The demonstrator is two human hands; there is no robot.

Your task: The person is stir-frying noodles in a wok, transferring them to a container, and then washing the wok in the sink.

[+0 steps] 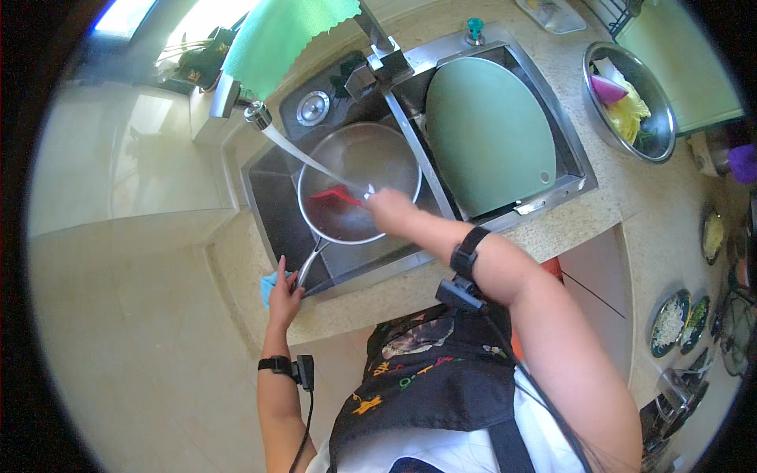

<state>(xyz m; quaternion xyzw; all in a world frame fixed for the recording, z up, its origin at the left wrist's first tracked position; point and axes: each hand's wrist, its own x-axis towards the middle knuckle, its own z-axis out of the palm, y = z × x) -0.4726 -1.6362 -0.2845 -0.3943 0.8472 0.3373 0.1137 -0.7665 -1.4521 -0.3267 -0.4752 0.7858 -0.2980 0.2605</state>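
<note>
A wide metal frying pan sits tilted in the left basin of the sink. Water streams from the faucet spout into it. My left hand is at the near end of the pan's metal handle, fingers around it, beside a light-blue cloth on the counter edge. Over the pan, my right hand grips a red tool, a brush or a scraper, whose head is inside the pan. Part of the tool's handle is hidden by my fingers.
A green cutting board leans in the right basin. Beyond it, a metal bowl holds vegetable pieces. A green cloth hangs over the faucet. Small plates of chopped food stand on the right counter. Cables run from both wrist straps.
</note>
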